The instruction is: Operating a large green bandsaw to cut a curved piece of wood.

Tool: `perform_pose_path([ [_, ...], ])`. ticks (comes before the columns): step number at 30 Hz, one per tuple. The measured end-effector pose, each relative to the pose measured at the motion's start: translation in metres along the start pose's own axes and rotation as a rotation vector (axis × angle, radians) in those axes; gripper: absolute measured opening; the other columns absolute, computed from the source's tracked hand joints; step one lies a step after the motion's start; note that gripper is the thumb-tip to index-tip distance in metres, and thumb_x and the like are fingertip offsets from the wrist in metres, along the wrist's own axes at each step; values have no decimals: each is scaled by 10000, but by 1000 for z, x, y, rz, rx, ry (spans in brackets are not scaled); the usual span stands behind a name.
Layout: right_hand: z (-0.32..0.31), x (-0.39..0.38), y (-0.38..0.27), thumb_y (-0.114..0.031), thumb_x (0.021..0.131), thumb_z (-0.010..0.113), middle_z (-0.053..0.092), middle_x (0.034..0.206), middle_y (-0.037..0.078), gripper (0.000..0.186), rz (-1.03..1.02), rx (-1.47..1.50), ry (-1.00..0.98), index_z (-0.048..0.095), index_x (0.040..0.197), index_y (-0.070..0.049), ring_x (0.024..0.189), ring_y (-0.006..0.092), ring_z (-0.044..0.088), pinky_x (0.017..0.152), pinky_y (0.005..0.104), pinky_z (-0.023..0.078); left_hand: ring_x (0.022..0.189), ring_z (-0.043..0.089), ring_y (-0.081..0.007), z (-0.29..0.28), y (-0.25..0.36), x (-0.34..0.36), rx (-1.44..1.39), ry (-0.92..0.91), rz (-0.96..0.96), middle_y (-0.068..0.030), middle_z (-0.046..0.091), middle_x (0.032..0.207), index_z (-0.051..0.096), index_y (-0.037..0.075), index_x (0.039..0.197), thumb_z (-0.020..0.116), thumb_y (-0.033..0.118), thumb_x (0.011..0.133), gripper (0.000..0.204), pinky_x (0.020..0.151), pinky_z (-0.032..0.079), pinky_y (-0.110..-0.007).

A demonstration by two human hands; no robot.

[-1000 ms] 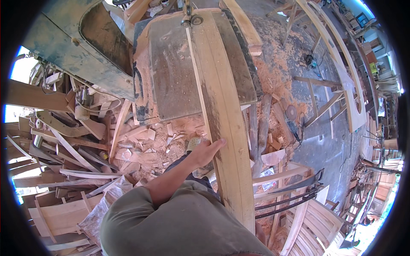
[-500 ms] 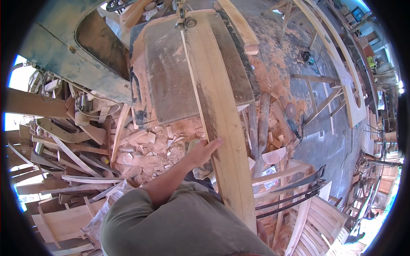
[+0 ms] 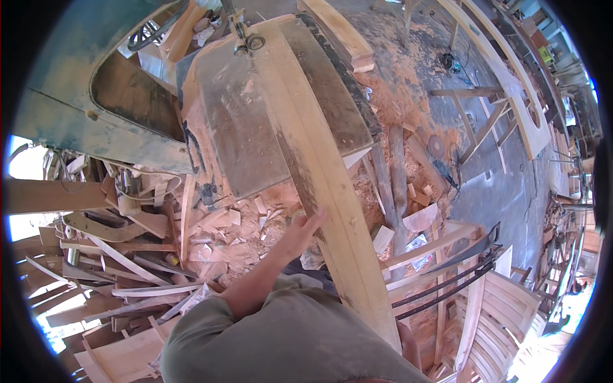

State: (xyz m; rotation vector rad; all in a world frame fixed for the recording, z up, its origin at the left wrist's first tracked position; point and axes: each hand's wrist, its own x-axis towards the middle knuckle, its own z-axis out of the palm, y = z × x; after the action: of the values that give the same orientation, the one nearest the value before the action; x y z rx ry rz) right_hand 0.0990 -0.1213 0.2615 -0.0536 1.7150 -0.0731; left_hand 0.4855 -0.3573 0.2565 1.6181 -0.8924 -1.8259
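Note:
A long, thick wooden plank (image 3: 332, 198) runs from near my body up across the grey metal table (image 3: 223, 121) of a large band saw. Its far part lies beside the saw's blade guide (image 3: 246, 41). Along its left edge is a dark, rough patch. My left hand (image 3: 300, 237) grips that left edge just in front of the table, thumb on the top face and the other fingers mostly hidden. Low on the right, a small part of my right hand or forearm (image 3: 410, 345) shows beside the plank's near end; its fingers are hidden.
The saw's green body (image 3: 57, 121) rises at the left. Wood offcuts (image 3: 128, 255) and sawdust cover the floor below. Another timber (image 3: 338, 32) lies beyond the table. At the right stand a trestle (image 3: 482, 127), a hand saw (image 3: 453, 255) and slatted wooden frames (image 3: 504, 306).
The whole view has turned slightly, shifting the saw table left and the plank's near end right. My left hand keeps its hold on the plank's edge.

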Motion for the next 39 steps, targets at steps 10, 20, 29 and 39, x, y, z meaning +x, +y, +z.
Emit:
perform_pose_path([
  [10, -7, 16, 18, -494, 971, 519, 685, 1130, 103, 604, -33, 43, -35, 618, 1247, 34, 982, 194, 642, 839, 298, 503, 1084, 614, -177, 15, 0, -11, -182, -98, 48, -132, 663, 1171, 590, -63, 1230, 691, 393, 904, 569, 929, 475, -315],
  [20, -9, 24, 20, -514, 984, 485, 674, 1162, 109, 628, -26, 45, -47, 592, 1283, 28, 1013, 194, 635, 863, 294, 497, 1034, 622, -160, 20, -4, -9, -244, -3, 26, -112, 678, 1099, 606, -69, 1197, 691, 393, 901, 554, 913, 477, -302],
  [29, -12, 32, 23, -509, 987, 479, 671, 1176, 107, 618, 17, 8, -37, 584, 1296, 16, 1020, 197, 637, 866, 298, 499, 1020, 621, -146, 16, 1, -6, -199, -35, 35, -104, 678, 1123, 620, -58, 1202, 687, 396, 902, 548, 900, 477, -294],
  [39, -6, 24, 7, -510, 992, 465, 666, 1195, 100, 608, 14, -4, -45, 573, 1318, -8, 1029, 200, 640, 871, 306, 502, 1044, 617, -146, 14, 6, -4, -184, -61, 43, -98, 674, 1143, 609, -43, 1230, 682, 413, 903, 565, 910, 474, -296],
])
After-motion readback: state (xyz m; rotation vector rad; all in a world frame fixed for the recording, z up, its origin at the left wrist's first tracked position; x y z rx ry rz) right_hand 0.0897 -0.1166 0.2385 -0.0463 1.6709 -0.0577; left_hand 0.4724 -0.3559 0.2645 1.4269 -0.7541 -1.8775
